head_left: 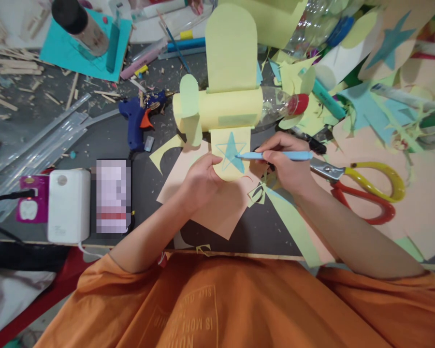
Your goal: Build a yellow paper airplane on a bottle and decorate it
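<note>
On the cluttered dark surface lies a paper-wrapped bottle airplane, its near yellow wing pinched at the tip by the left hand. The right hand grips a light blue marker, nib on the partly filled star. Short strokes running inward from the outline, with light pressure and the wing braced, should suit the thin paper. The surface's near edge runs by the torso; scissors crowd the right forearm, so small wrist movements seem safer; leftward, beyond the tail, sits a glue gun
</note>
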Demonstrator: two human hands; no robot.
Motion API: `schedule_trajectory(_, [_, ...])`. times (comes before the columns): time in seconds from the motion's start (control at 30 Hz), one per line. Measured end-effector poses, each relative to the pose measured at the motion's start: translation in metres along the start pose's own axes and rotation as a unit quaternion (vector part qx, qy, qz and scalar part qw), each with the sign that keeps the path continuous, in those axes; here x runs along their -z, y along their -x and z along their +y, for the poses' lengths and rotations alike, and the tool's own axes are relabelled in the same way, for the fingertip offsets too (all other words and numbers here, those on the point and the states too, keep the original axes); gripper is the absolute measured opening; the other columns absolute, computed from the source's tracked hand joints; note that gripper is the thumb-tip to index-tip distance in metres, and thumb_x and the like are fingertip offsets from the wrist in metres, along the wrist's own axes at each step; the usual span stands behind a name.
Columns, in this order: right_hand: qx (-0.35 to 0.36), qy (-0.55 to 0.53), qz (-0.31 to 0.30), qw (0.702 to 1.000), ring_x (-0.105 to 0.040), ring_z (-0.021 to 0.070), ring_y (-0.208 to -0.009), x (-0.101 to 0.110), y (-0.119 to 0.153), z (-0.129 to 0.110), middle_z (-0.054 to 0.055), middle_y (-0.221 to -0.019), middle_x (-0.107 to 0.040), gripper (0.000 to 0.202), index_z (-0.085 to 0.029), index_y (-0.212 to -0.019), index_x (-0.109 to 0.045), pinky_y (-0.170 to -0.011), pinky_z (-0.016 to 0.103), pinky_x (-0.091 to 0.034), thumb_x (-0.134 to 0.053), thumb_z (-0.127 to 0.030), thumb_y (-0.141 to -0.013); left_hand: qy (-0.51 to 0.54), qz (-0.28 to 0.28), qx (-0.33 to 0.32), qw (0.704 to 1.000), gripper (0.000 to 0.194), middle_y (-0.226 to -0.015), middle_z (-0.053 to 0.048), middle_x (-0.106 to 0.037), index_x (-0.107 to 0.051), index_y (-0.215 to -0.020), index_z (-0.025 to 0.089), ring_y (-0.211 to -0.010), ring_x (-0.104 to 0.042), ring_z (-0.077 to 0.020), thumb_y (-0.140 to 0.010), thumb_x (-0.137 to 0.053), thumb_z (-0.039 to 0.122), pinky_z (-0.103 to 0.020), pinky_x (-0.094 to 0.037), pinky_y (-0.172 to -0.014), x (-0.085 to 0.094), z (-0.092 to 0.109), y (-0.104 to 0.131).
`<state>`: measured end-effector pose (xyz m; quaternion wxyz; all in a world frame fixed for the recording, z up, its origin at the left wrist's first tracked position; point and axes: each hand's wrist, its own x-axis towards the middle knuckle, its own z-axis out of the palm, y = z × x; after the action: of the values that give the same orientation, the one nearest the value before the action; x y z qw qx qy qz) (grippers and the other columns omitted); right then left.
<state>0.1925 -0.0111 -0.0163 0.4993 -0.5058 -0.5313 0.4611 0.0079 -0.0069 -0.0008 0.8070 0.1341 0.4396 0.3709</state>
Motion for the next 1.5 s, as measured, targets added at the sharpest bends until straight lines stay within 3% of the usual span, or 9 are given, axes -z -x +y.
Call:
schedule_trajectory(0.13, [-0.008,-0.034,-0.021,0.999,-0.061,0.0123,-0.051,0.002,0.001,0.000,-0.003,-0.060,-0.069,0.009,-0.024,-0.066,-0.069,-0.047,0.026,-0.048,-0.065,-0.018,-0.071,0.000,-0.024,0.005,1.000,0.014,-0.088,-0.008,-0.077,-0.068,-0.079,0.019,-0.115,-0.068,-0.0293,-0.072,-0.057,0.025,-0.040,-0.054,-0.102,0.000,0.000,0.000])
schedule_trajectory(0.3, [0.048,-0.049,0.040,0.997,-0.067,0.0151,-0.061,-0.001,0.010,0.001,-0.001,-0.073,-0.073,0.008,-0.027,-0.085,-0.074,-0.053,0.029,-0.054,-0.069,-0.033,-0.086,0.033,-0.011,0.043,0.998,0.022,-0.089,-0.008,-0.077,-0.068,-0.085,0.018,-0.118,-0.068,-0.0265,-0.079,-0.047,0.023,-0.039,-0.053,-0.104,-0.004,0.006,0.001])
schedule_trajectory(0.43, [0.043,-0.012,0.027,0.999,-0.071,0.0175,-0.070,-0.008,0.022,-0.006,0.003,-0.087,-0.076,0.020,-0.029,-0.097,-0.075,-0.062,0.034,-0.059,-0.070,-0.046,-0.090,0.076,0.007,0.090,0.993,0.036,-0.080,-0.009,-0.076,-0.069,-0.093,0.014,-0.117,-0.070,-0.0260,-0.084,-0.035,0.020,-0.040,-0.053,-0.105,-0.010,0.010,0.002])
schedule_trajectory(0.67, [-0.025,-0.031,-0.012,0.999,-0.073,0.0163,-0.070,-0.015,0.025,-0.009,0.002,-0.081,-0.077,0.010,-0.024,-0.091,-0.073,-0.061,0.030,-0.060,-0.074,-0.032,-0.086,0.056,-0.037,0.074,0.995,0.030,-0.082,-0.012,-0.077,-0.072,-0.081,0.013,-0.110,-0.071,-0.0284,-0.079,-0.043,0.021,-0.039,-0.049,-0.108,-0.003,0.004,0.001])
schedule_trajectory(0.9, [-0.010,-0.009,-0.028,1.000,-0.072,0.0166,-0.072,-0.014,0.024,-0.007,0.001,-0.082,-0.075,0.005,-0.027,-0.090,-0.072,-0.065,0.031,-0.061,-0.073,-0.030,-0.087,0.024,-0.040,0.055,0.997,0.036,-0.075,-0.006,-0.074,-0.075,-0.081,0.013,-0.085,-0.071,-0.0222,-0.086,-0.040,0.020,-0.035,-0.051,-0.100,-0.002,0.004,0.005])
schedule_trajectory(1.13, [-0.010,0.021,-0.044,0.999,-0.072,0.0174,-0.072,-0.012,0.025,-0.010,0.001,-0.080,-0.075,0.008,-0.028,-0.089,-0.072,-0.063,0.031,-0.060,-0.074,-0.036,-0.088,0.031,-0.049,0.052,0.997,0.033,-0.083,-0.009,-0.076,-0.076,-0.082,0.012,-0.084,-0.070,-0.0222,-0.084,-0.044,0.020,-0.036,-0.049,-0.097,-0.002,0.003,0.005])
schedule_trajectory(1.5, [0.026,0.062,-0.069,0.995,-0.060,0.0138,-0.055,-0.012,0.028,-0.009,-0.001,-0.065,-0.069,0.015,-0.028,-0.087,-0.076,-0.049,0.026,-0.045,-0.071,-0.042,-0.089,0.018,-0.041,0.069,0.997,0.035,-0.086,-0.009,-0.077,-0.075,-0.085,0.012,-0.087,-0.070,-0.0232,-0.086,-0.042,0.023,-0.038,-0.049,-0.101,0.000,0.004,0.005])
